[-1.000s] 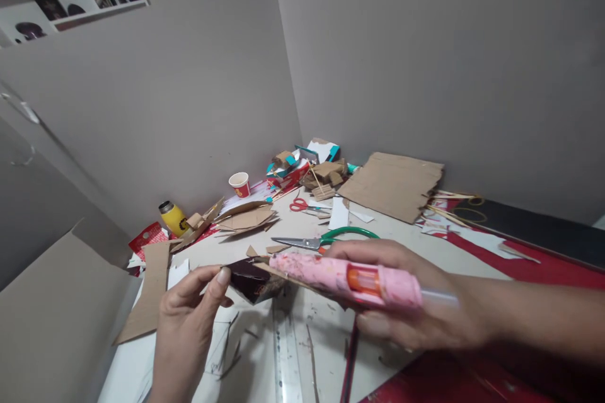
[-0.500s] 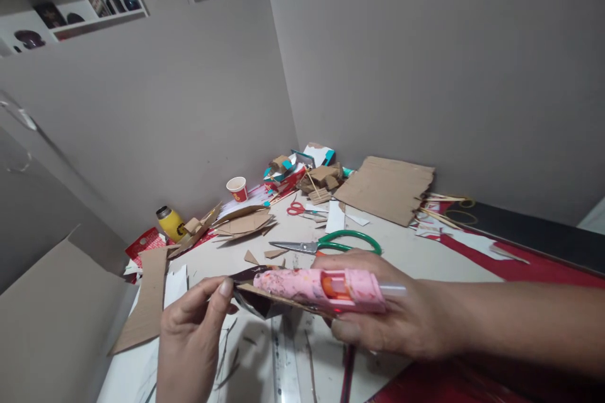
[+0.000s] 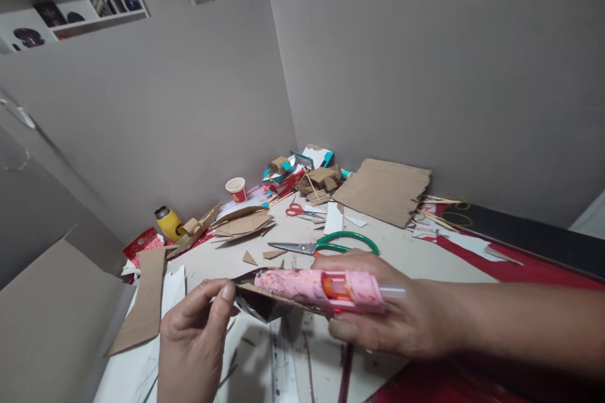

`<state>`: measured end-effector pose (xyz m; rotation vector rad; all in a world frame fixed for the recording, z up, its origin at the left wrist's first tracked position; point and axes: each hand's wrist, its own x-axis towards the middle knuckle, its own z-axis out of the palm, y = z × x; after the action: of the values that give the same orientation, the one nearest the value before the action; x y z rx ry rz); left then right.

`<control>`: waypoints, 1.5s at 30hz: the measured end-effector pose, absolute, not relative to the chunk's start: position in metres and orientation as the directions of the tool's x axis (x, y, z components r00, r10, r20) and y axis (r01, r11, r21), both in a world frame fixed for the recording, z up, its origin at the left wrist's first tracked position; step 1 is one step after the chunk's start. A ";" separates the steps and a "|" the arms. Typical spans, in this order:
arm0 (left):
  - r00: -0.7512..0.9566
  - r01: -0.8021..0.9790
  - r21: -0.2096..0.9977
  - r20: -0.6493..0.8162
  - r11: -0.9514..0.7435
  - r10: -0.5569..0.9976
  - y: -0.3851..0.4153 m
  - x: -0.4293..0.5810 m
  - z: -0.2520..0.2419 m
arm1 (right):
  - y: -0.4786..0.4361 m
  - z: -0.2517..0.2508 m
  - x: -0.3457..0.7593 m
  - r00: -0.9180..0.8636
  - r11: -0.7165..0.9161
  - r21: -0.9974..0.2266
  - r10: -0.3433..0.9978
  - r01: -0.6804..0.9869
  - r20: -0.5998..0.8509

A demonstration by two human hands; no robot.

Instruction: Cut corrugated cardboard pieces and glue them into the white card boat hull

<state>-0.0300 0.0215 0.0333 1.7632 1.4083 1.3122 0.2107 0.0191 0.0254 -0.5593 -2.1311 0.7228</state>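
My right hand point(image 3: 378, 312) is wrapped round a pink hot glue gun point(image 3: 302, 285) with a clear glue stick point(image 3: 393, 291) poking from its back end. The gun's front end points left, over a dark-faced cardboard piece point(image 3: 262, 307). Between thumb and fingers, my left hand point(image 3: 201, 321) pinches the left end of that piece. The nozzle tip is hidden at the cardboard. Just beyond the right hand lie green-handled scissors point(image 3: 302, 247), and small cardboard scraps point(image 3: 273, 254) sit to their left.
A clear ruler point(image 3: 283, 359) lies below the hands. Farther back are red-handled scissors point(image 3: 295, 209), a paper cup point(image 3: 236, 189), a yellow bottle point(image 3: 169, 223), stacked cardboard point(image 3: 243, 223) and a large cardboard sheet point(image 3: 382, 192). A cardboard strip point(image 3: 139, 302) is at left. Grey walls point(image 3: 425, 63) enclose the table.
The view has shifted very slightly. Both hands, the glue gun and the cardboard piece stay nearly in the same place.
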 end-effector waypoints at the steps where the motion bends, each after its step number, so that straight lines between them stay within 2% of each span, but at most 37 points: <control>1: -0.016 0.417 0.851 0.359 -0.320 0.933 0.021 -0.030 0.034 | 0.019 0.025 0.211 -0.581 0.738 -0.656 0.607 0.157 0.543; 5: -0.027 0.381 0.868 0.356 -0.320 0.934 0.022 -0.029 0.034 | 0.017 0.026 0.212 -0.585 0.735 -0.647 0.622 0.205 0.521; 15: -0.027 0.380 0.867 0.358 -0.321 0.934 0.022 -0.029 0.032 | 0.019 0.026 0.212 -0.591 0.780 -0.601 0.570 0.172 0.571; 30: -0.027 0.399 0.862 0.352 -0.313 0.935 0.022 -0.032 0.032 | 0.010 0.027 0.223 -0.590 0.750 -0.563 0.641 0.347 0.491; 45: -0.014 0.399 0.866 0.335 -0.302 0.942 0.022 -0.031 0.033 | 0.014 0.022 0.221 -0.626 0.826 -0.495 0.540 0.268 0.562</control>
<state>-0.0309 0.0217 0.0334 1.7276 1.3959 1.3028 0.2214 0.0136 0.0216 -0.5878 -2.2677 0.4768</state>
